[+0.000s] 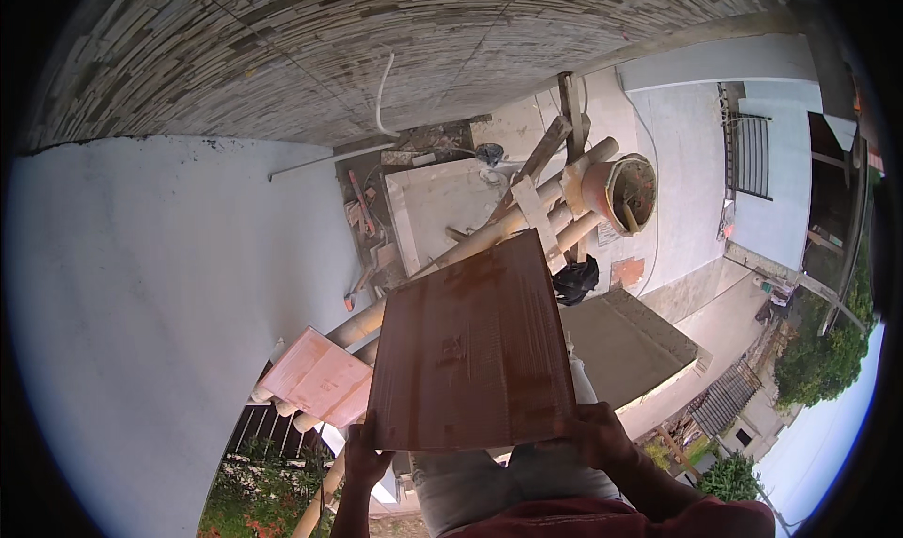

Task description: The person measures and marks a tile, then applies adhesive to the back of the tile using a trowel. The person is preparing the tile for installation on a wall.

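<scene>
A large square reddish-brown tile, its ribbed back facing up, is held out in front of my body. My left hand grips its near left corner, and my right hand grips its near right corner. Fingers of both hands go partly out of sight under the tile. To the left, a second, paler pink tile rests across round wooden poles. Beyond the held tile, a bucket with greyish residue inside stands on the poles and boards.
A plain pale wall rises at left; a wall of thin stone strips is ahead. Debris and a red-handled tool lie far below. A black bag sits beside the poles, near a grey slab. Bushes show lower left.
</scene>
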